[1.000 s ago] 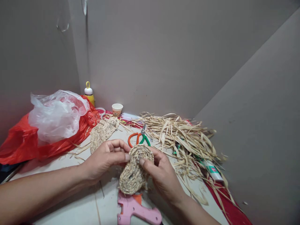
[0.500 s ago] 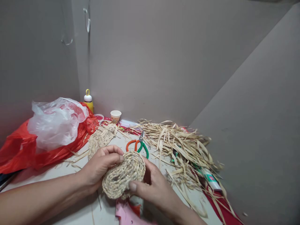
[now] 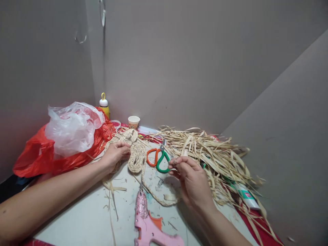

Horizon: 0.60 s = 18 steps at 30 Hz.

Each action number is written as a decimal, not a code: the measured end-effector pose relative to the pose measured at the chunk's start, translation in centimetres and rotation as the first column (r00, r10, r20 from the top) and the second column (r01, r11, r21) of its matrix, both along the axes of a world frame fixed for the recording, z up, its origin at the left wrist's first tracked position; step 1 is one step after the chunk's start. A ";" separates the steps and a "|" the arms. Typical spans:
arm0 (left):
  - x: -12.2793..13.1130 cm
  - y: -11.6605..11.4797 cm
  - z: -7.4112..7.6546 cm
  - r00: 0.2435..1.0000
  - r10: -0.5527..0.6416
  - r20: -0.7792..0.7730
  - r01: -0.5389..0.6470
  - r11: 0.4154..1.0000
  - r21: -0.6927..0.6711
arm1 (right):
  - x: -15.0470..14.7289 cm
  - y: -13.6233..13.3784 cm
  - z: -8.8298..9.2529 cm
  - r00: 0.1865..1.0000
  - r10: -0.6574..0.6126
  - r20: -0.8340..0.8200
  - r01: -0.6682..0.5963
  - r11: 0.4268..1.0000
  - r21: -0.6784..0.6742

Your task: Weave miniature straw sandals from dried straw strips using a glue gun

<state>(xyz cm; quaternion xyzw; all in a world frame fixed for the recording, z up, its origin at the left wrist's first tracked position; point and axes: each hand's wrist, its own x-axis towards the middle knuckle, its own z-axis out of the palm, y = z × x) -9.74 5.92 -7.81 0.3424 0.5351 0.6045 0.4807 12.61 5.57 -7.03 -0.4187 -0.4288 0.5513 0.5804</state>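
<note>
A coil of braided straw (image 3: pixel 137 158) sits past the glue gun, its loops flattened into a long oval. Closed fingers of my left hand (image 3: pixel 115 156) are at the coil's left edge; the fingertips are partly hidden. From the coil a loose braid (image 3: pixel 161 202) runs down and curves right across the table, towards my right hand (image 3: pixel 191 176). That hand is pinched in the air beside the green scissor handle, and what it holds is too small to name. The scissors (image 3: pixel 162 152), with one orange and one green handle, lie between my hands. In front is a pink glue gun (image 3: pixel 147 222), nozzle pointing away.
Behind my left hand lies more braided straw (image 3: pixel 125 135). Red and white plastic bags (image 3: pixel 74 131) fill the left side. A paper cup (image 3: pixel 133 122) and a yellow bottle (image 3: pixel 104 106) stand by the wall. Loose straw strips (image 3: pixel 210 153) and a white-green tube (image 3: pixel 247 196) lie right.
The coil has gone from between both hands, close to me, to farther forward beside my left hand. My right hand has left it and moved right. The glue gun is more fully visible.
</note>
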 end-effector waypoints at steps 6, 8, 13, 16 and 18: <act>0.7 -1.7 1.3 0.975 0.111 -0.192 -0.062 0.968 0.243 | -0.2 -1.5 0.3 0.984 0.167 0.063 -0.172 0.981 0.086; 1.7 -3.2 1.6 0.965 0.042 -0.260 0.038 0.955 0.293 | -0.5 -2.3 0.4 0.960 0.253 0.118 -0.268 0.955 0.129; 4.1 -7.1 1.2 0.898 -0.261 -0.354 0.337 0.925 0.173 | -1.1 -4.0 0.6 0.884 0.419 0.207 -0.439 0.896 0.059; 4.4 -7.8 1.3 0.887 -0.318 -0.336 0.390 0.904 0.173 | -1.0 -4.6 1.2 0.825 0.467 0.318 -0.500 0.866 0.027; 4.1 -7.5 1.8 0.910 -0.283 -0.303 0.351 0.915 0.199 | -0.6 -4.5 1.7 0.796 0.446 0.410 -0.514 0.855 0.066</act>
